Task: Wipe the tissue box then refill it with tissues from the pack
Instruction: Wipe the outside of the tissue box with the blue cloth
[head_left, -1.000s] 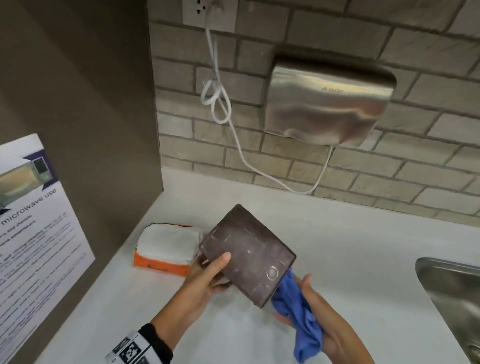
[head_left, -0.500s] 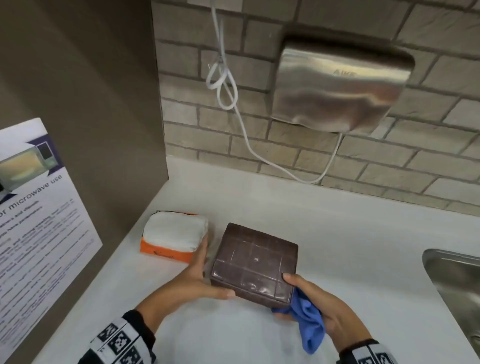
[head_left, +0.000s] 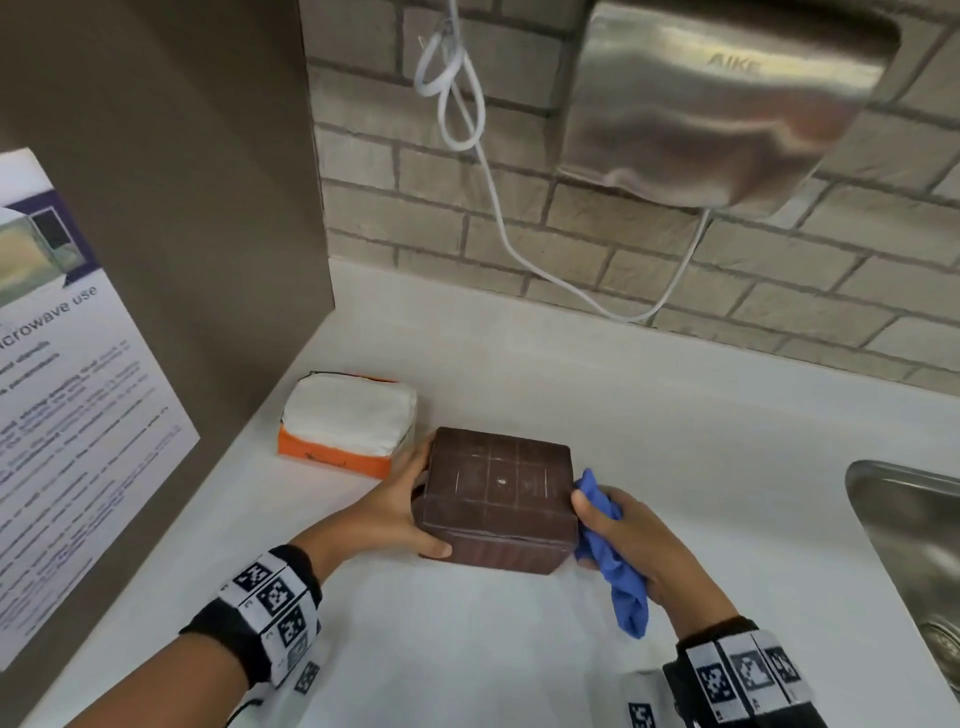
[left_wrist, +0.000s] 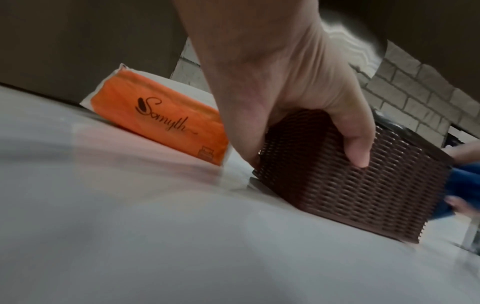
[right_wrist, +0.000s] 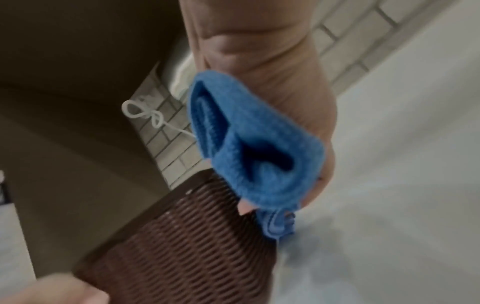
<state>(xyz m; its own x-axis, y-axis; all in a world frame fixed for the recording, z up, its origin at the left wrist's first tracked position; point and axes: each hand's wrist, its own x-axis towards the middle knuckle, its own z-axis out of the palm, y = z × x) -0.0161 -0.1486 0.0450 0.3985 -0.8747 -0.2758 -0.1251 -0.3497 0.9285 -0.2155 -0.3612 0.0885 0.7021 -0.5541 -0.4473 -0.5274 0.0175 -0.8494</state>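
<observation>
The brown tissue box (head_left: 497, 499) sits on the white counter (head_left: 701, 447), its flat gridded face turned up and its woven sides showing in both wrist views; the left hand (head_left: 387, 512) grips its left side, thumb curled along the near face and fingers wrapped over the far left corner, clamped on the box; the right hand (head_left: 631, 540) is at the box's right side, its fingers curled tight round a bunched blue cloth (head_left: 615, 566), the thumb against the box's right edge; the cloth touches the box's right face, and a loose end hangs down toward the wrist; whether the right fingers press the box through the cloth I cannot tell; the tissue pack (head_left: 347, 422), orange with white tissue showing on top, lies flat on the counter just left of and behind the box, near the left fingers but not plainly touching them; a steel hand dryer (head_left: 727, 98) hangs on the brick wall (head_left: 519, 228) behind, a white cord (head_left: 498, 208) looping down from it; a sink (head_left: 906, 525) shows at the right edge; a printed notice (head_left: 67, 395) is fixed to the brown panel on the left.
</observation>
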